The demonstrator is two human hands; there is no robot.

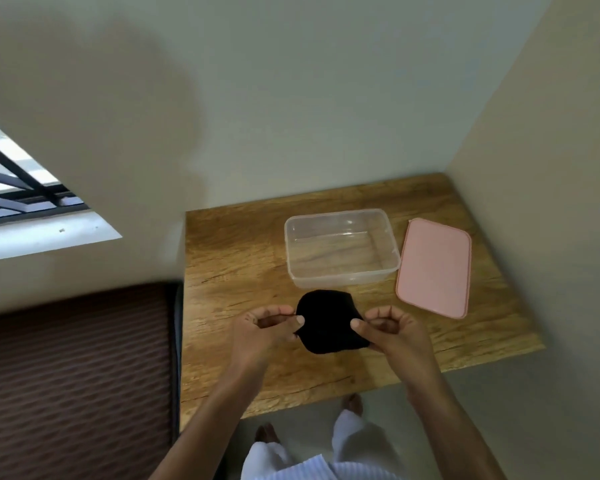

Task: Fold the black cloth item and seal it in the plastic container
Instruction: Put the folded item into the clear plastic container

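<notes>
As both hands (329, 327) pinch black cloth (329, 322), seemingly folded

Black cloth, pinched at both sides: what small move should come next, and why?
Probably lift the black cloth forward and lower it into the clear container. It already looks compactly folded, the left hand and right hand each pinch an edge, the container just beyond stands open and empty, and the pink lid lies beside it.

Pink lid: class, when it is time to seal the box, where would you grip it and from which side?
Grip the pink lid by its near short edge, coming from the right hand side. It lies flat on the table, right of the clear container, so only its rim offers a hold.
</notes>
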